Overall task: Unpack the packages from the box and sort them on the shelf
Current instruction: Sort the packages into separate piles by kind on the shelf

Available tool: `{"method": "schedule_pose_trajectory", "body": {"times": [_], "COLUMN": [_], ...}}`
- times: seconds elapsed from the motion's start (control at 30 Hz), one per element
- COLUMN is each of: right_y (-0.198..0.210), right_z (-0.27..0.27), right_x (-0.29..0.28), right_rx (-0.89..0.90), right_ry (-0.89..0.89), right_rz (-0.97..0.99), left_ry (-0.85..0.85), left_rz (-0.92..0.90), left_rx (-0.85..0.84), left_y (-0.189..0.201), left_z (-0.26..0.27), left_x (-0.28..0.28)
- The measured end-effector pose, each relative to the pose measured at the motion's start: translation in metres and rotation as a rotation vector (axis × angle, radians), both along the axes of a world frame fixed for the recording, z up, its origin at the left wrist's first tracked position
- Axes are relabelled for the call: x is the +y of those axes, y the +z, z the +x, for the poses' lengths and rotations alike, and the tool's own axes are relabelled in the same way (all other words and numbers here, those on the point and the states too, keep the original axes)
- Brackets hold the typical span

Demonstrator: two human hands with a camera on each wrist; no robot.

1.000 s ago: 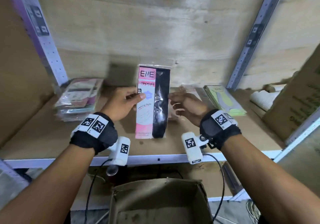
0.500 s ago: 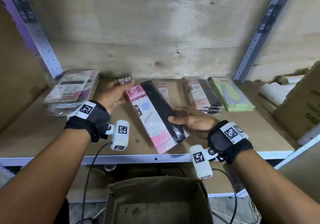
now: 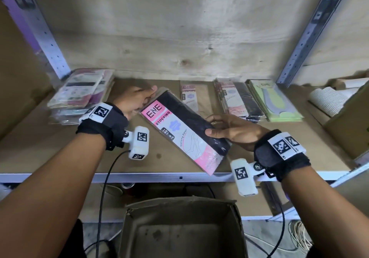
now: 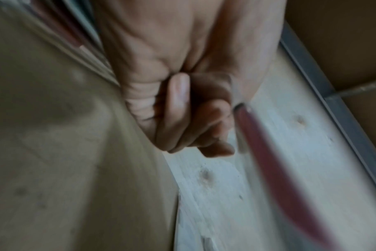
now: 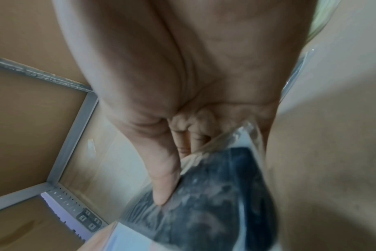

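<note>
Held flat and slantwise over the middle of the brown board shelf (image 3: 30,150), centre of the head view: flat clear-plastic stocking package with pink-and-white card and black hosiery (image 3: 185,132). Gripped along its right edge by right hand (image 3: 233,133) — thumb on top, fingers curled beneath, confirmed in right wrist view. Left hand (image 3: 133,102) at the package's upper-left corner, fingers loosely bent; contact likely, actual grasp not determinable from the blurred left wrist view. Tilt judged as lining up for one of the sorted piles — probably the matching pink-and-black packages (image 3: 237,100), right of centre.

Package glossy, thin, pliable; lettering "ENE STOCKING" legible. Open brown cardboard box (image 3: 235,227) at lower centre, no packages visible inside.
</note>
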State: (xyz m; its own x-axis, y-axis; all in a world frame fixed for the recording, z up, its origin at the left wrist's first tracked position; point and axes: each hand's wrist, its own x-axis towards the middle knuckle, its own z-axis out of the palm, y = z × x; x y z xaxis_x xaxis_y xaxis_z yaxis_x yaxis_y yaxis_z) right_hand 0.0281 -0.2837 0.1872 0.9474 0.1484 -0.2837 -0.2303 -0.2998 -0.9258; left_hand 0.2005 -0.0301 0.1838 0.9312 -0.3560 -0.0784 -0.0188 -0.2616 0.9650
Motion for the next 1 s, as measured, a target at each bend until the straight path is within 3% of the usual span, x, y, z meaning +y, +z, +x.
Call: {"method": "schedule_pose_trajectory", "body": {"times": [0.2, 0.33, 0.43, 0.6, 0.73, 0.87, 1.0], "right_y": [0.003, 0.005, 0.009, 0.009, 0.011, 0.013, 0.02], "right_z": [-0.003, -0.004, -0.002, 0.01, 0.017, 0.026, 0.027], "right_x": [-0.006, -0.011, -0.016, -0.02, -0.034, -0.061, -0.088], "right_rx": [-0.007, -0.034, -0.079, -0.189, -0.199, -0.275, -0.241], "right_ry": [0.003, -0.127, -0.272, -0.521, -0.656, -0.82, -0.789], "right_rz": [0.011, 0.203, 0.386, 0.452, 0.369, -0.003, -0.172], "left_ry": [0.045, 0.118, 0.023, -0.261, -0.316, -0.291, -0.271], "left_rz": [-0.117, -0.245, -0.278, -0.18, -0.141, -0.129, -0.057], "left_rx": [0.141, 0.237, 0.289, 0.197, 0.118, 0.101, 0.104], "left_y": [0.002, 0.008, 0.013, 0.014, 0.019, 0.026, 0.032], "left_z": [-0.005, -0.01, -0.023, -0.059, -0.068, -0.063, -0.057], "left_x": [-0.007, -0.01, -0.022, -0.062, -0.095, -0.128, -0.163]}}
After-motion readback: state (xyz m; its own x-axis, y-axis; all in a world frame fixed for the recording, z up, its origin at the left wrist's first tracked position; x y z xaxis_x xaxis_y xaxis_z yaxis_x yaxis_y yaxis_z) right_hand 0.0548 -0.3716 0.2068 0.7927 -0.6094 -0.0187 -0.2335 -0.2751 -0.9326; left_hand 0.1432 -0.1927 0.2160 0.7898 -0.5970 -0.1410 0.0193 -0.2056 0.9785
